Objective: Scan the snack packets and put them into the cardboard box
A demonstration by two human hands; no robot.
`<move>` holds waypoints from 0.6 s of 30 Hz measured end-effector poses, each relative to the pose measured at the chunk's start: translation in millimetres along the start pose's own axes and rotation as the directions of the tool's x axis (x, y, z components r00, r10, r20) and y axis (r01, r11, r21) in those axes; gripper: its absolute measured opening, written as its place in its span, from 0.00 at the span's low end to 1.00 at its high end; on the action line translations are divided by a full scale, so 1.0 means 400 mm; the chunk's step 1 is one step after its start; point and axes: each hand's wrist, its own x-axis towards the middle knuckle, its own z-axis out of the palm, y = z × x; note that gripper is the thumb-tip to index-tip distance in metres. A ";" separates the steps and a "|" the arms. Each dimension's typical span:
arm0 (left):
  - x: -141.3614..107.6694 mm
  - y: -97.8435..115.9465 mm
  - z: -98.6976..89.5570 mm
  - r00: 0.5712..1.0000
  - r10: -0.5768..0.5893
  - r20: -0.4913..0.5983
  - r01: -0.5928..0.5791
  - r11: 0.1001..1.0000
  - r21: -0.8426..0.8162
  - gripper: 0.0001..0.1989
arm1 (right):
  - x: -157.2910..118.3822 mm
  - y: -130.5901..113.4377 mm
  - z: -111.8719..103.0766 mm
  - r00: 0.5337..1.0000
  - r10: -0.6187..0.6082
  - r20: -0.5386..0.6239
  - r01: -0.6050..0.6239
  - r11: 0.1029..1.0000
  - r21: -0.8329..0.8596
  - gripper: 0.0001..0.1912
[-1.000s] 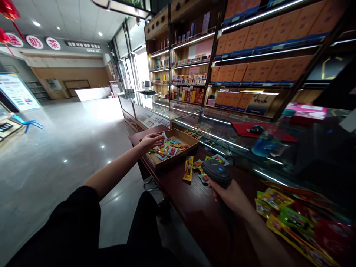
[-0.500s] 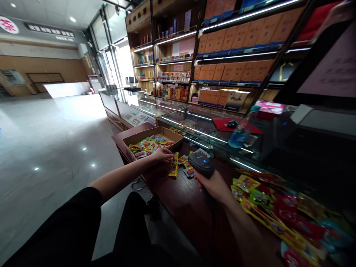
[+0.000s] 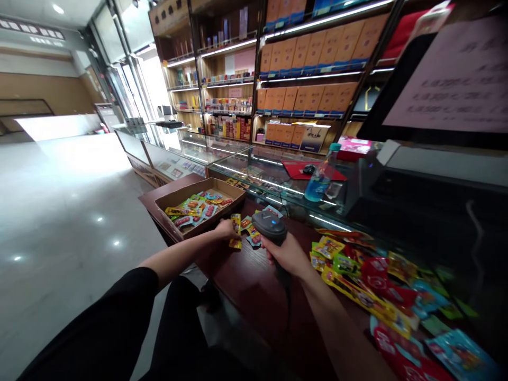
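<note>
Scanner (image 3: 269,224), centre frame, is clamped at handle by right hand (image 3: 292,256); yellow packet (image 3: 235,244), judged light, slippery, best edge-pinched, is touched by left hand (image 3: 226,229), grip unclear.

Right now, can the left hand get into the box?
Likely yes: the box is open-topped, close by the left hand, and the scanner isn't in the way. That hand's fingers are at a yellow packet; can't tell if gripped.

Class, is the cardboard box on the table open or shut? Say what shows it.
Open: nothing covers the cardboard box, and colourful packets show inside it.
</note>
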 end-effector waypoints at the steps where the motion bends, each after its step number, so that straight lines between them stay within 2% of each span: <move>1: 0.001 -0.002 -0.004 1.000 -0.013 -0.022 0.014 0.998 0.054 0.28 | 0.000 -0.001 0.000 1.000 0.007 0.005 -0.007 1.000 0.008 0.16; 3: 0.002 -0.009 -0.015 0.997 -0.037 -0.067 0.047 0.986 0.163 0.25 | 0.003 0.003 0.000 1.000 0.017 0.009 -0.017 1.000 0.012 0.15; 4: 0.001 -0.014 -0.021 0.998 -0.042 -0.051 0.049 0.988 0.146 0.23 | 0.006 0.006 -0.001 1.000 0.020 0.009 -0.020 1.000 0.008 0.15; 8: -0.006 -0.030 -0.050 0.997 -0.062 0.052 0.065 0.996 -0.063 0.18 | 0.018 0.025 -0.003 0.999 0.045 0.014 -0.046 0.998 0.033 0.16; 13: -0.028 -0.023 -0.082 0.993 0.007 0.121 0.026 0.961 -0.275 0.20 | 0.024 0.034 -0.003 0.998 0.057 0.026 -0.059 0.996 0.060 0.16; 15: -0.037 -0.012 -0.090 0.991 0.051 0.126 -0.007 0.944 -0.330 0.22 | 0.023 0.032 -0.003 0.998 0.053 0.020 -0.054 0.997 0.057 0.15; 18: -0.048 0.003 -0.099 0.989 0.098 0.115 -0.056 0.944 -0.324 0.23 | 0.019 0.025 -0.002 0.999 0.040 0.023 -0.041 0.998 0.041 0.15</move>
